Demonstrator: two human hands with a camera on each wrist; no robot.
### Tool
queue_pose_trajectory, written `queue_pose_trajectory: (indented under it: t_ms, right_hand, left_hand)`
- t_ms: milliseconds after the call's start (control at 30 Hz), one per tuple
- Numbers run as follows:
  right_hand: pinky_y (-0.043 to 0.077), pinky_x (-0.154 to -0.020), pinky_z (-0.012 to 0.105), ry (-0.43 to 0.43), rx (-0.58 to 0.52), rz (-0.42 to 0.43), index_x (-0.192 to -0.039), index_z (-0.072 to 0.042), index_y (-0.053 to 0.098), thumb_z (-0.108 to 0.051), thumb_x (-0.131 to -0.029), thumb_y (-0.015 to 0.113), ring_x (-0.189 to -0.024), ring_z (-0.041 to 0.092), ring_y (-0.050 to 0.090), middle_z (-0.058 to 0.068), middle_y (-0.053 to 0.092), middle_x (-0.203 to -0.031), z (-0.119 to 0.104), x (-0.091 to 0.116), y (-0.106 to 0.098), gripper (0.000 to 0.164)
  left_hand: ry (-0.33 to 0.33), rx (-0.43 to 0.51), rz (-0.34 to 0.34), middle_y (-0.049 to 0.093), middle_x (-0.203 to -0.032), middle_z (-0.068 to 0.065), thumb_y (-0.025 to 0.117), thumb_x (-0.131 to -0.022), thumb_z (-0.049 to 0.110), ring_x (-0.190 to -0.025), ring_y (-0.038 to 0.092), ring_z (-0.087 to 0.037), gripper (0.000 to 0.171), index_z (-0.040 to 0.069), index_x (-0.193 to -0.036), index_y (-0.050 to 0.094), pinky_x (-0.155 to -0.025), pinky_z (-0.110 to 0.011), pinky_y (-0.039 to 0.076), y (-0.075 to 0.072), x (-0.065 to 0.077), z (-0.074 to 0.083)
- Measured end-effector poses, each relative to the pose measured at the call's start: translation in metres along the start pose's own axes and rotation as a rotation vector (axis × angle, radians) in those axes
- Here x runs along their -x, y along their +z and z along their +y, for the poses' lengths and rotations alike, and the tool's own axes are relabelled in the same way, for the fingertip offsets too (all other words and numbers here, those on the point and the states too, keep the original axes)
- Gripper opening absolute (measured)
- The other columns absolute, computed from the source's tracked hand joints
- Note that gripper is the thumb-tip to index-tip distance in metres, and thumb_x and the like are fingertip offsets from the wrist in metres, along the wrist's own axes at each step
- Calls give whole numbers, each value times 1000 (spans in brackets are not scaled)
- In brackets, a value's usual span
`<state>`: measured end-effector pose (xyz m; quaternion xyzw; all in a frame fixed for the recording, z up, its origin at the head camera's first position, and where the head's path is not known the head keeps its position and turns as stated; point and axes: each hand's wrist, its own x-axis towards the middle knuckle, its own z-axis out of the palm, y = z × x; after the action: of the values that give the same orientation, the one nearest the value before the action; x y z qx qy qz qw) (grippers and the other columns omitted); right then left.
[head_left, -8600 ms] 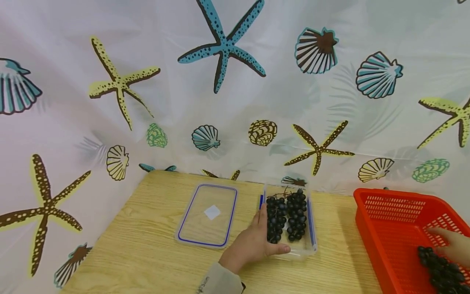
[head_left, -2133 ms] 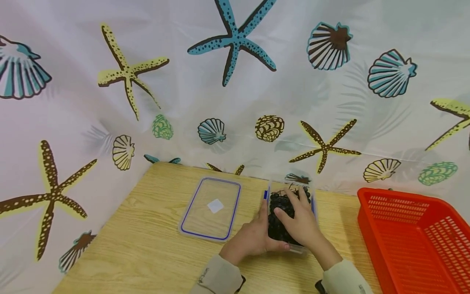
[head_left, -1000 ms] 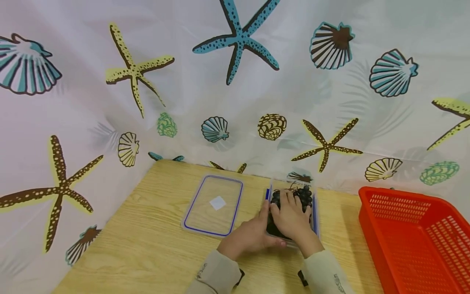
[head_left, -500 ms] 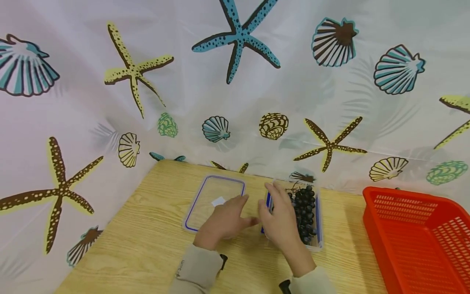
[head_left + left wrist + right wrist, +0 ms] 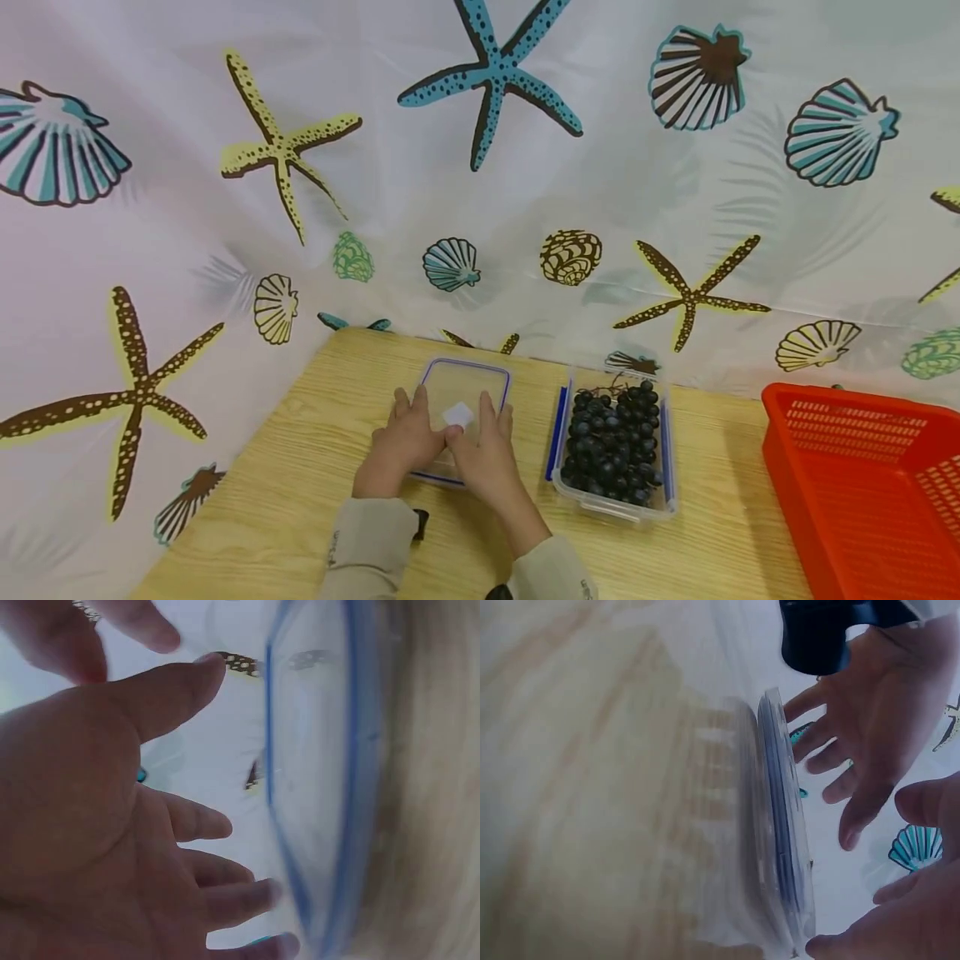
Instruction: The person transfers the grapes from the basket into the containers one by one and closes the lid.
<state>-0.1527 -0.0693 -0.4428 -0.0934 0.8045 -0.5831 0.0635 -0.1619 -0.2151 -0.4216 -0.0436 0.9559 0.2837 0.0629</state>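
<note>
A clear plastic lid (image 5: 468, 377) with a blue seal and a white square label lies on the wooden table. Over it, in the head view, are my left hand (image 5: 397, 440) and right hand (image 5: 487, 458), thumbs close together. Both have their fingers spread and loosely extended, with nothing gripped. In the left wrist view the fingertips point toward the lid's blue-edged side (image 5: 358, 750); the right wrist view shows the lid (image 5: 784, 840) edge-on beside both hands. To the right stands a clear box (image 5: 600, 506) filled with dark grapes (image 5: 611, 442).
A red perforated basket (image 5: 817, 517) stands at the right of the wooden table (image 5: 300, 500). Behind runs a white curtain (image 5: 487, 200) printed with starfish and shells. The box's blue-edged side flap (image 5: 557, 433) hangs outward on its left.
A bunch of grapes left the basket for the box, and the right hand pressed on the grapes there. Both hands then let go and moved left to over the lid.
</note>
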Motion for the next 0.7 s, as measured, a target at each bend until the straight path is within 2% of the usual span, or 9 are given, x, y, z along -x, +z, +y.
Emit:
queue_pose_trajectory:
  t_ms: [100,233,333,433,567,700]
  right_hand:
    - [16,-110,71,37,-50,6,-162,-3,17,-29,-103,59,-146,54,3,36,-5,-161,4,-5,-3,77]
    - [15,-112,68,74,-97,-2,-161,-2,17,-23,-102,59,-148,51,4,33,2,-162,7,-10,-7,76]
    - [17,-113,67,85,-101,-3,-161,-3,19,-19,-100,59,-149,49,7,31,8,-163,5,-11,-11,75]
    - [22,-112,66,94,-101,10,-161,-5,23,-18,-98,61,-147,50,14,30,14,-162,3,-12,-13,74]
    - [27,-110,66,71,-88,39,-160,-6,28,-15,-96,63,-145,50,23,28,20,-161,-2,-11,-18,73]
    - [29,-108,66,16,-69,83,-159,-6,30,-12,-95,63,-143,49,27,27,23,-160,-9,-9,-25,73]
  left_hand:
    - [-13,31,-2,4,-155,-44,61,-102,40,-142,12,-61,93,-13,-156,7,-103,-76,23,3,-2,0]
    - [-40,33,23,16,-152,-46,59,-103,41,-138,18,-65,93,-14,-155,4,-104,-72,28,1,-4,0]
    - [-54,24,43,28,-147,-46,56,-103,41,-134,25,-67,90,-16,-154,8,-103,-70,33,1,-6,0]
    - [-67,22,65,33,-144,-46,56,-104,40,-132,30,-66,86,-15,-154,13,-101,-69,34,0,-7,0]
    - [-61,29,109,37,-141,-45,56,-103,39,-130,35,-62,82,-13,-155,19,-100,-69,36,0,-6,4]
    - [-20,51,188,43,-138,-43,58,-102,38,-127,41,-60,80,-11,-155,22,-98,-69,38,-4,-4,11]
